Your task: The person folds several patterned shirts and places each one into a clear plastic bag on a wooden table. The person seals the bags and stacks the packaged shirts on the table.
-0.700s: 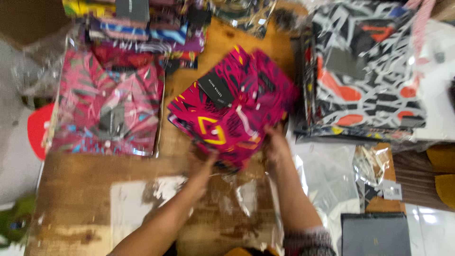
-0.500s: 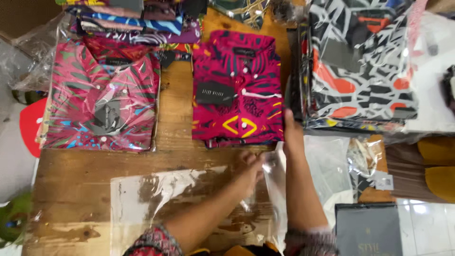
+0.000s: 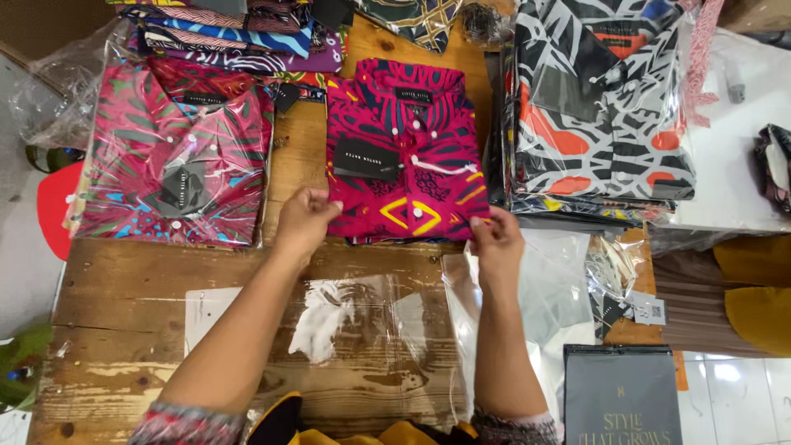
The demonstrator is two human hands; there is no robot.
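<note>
- The folded magenta shirt [image 3: 404,156] with navy and yellow pattern lies flat on the wooden table [image 3: 107,280], collar away from the person, a black tag on its chest; it has no bag around it
- The left hand [image 3: 306,221] has its grip closed in a pinch on the shirt's lower left corner, fingers curled over the hem
- The right hand [image 3: 494,235] pinches the lower right corner in the same way, thumb and fingers shut on the fabric edge
- Both forearms reach across an empty clear plastic bag [image 3: 354,317] that lies flat on the table just below the shirt, between it and the person; a second sheet of clear plastic [image 3: 548,288] sits under the right wrist
- To the left a similar pink patterned shirt in a plastic bag [image 3: 169,161] lies finished, sealed in its wrapper; to the right stands a stack of bagged black, white and orange shirts [image 3: 606,107], and more folded patterned cloth [image 3: 239,33] is piled at the far edge
- A dark grey printed card [image 3: 622,395] lies at the lower right, near the table's edge
- Judged from this layout, the folding looks done and the shirt is squared up; the bagging of this one has not begun, since the empty bag is apart from the shirt and neither hand touches it
</note>
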